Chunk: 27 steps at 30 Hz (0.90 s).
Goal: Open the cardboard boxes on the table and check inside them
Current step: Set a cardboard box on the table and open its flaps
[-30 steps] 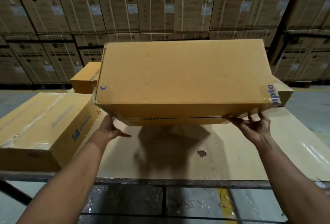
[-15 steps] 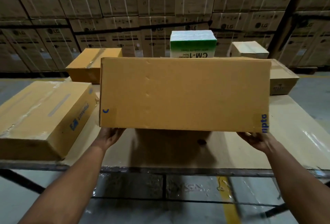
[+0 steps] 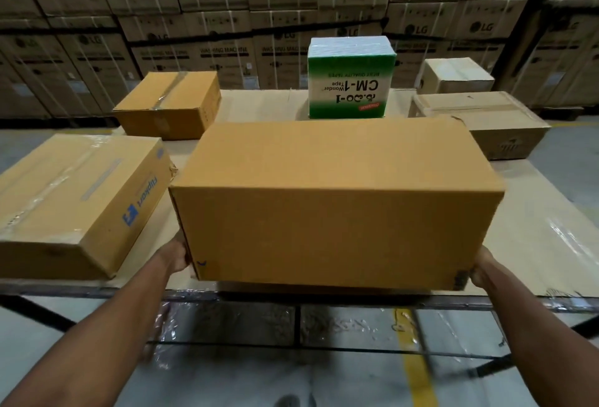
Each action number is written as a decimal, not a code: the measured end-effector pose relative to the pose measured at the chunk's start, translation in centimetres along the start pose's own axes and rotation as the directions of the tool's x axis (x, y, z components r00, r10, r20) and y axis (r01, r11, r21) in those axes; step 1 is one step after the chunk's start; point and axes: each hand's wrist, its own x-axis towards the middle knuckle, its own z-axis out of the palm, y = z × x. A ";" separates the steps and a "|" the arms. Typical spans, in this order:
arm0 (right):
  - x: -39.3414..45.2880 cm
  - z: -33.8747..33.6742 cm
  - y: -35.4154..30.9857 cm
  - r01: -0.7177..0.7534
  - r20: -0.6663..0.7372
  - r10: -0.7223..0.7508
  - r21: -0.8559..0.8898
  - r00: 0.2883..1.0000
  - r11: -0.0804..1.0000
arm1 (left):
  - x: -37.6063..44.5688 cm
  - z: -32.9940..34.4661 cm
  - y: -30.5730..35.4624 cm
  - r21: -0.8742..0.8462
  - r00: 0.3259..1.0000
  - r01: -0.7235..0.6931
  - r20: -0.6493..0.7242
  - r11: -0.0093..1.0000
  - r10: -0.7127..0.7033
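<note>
From the head view, the large plain cardboard box (image 3: 334, 202) had come down since a second before: then it was held up and tilted, its underside facing the camera; now it sat level at the near edge of the table (image 3: 534, 231), a plain unbroken panel on top. No seam or tape showed on that panel or on the near face, so the opening probably lay on another side, and the box would likely need another turn before it could be checked.

The left hand (image 3: 175, 256) pressed against the box's lower left end, and the right hand (image 3: 479, 269) against its lower right corner. The fingers of both were hidden behind or under the box, so whether they curled round it or lay flat could not be told.

The Flipkart box (image 3: 81, 199) lay just left of it, still taped. Farther off stood a green tape carton (image 3: 350, 82) and other closed boxes.
</note>
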 end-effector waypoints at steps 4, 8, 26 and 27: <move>-1.6 0.7 0.7 0.096 0.114 -0.089 -0.057 0.989 0.994 | 0.1 0.6 -1.4 0.062 0.999 0.025 -0.041 0.998 -0.023; -0.7 1.0 1.7 0.116 0.154 -0.133 0.115 0.979 0.987 | -0.3 1.6 -2.4 0.004 0.958 0.076 -0.276 0.997 -0.072; -7.9 1.4 -1.0 0.416 0.063 -0.444 0.253 0.894 0.873 | -4.1 2.6 -3.9 -0.003 0.894 -0.386 -0.248 0.923 0.373; -8.1 1.5 -0.9 0.423 0.047 -0.445 0.240 0.894 0.874 | -3.8 2.4 -4.2 0.008 0.889 -0.380 -0.273 0.925 0.367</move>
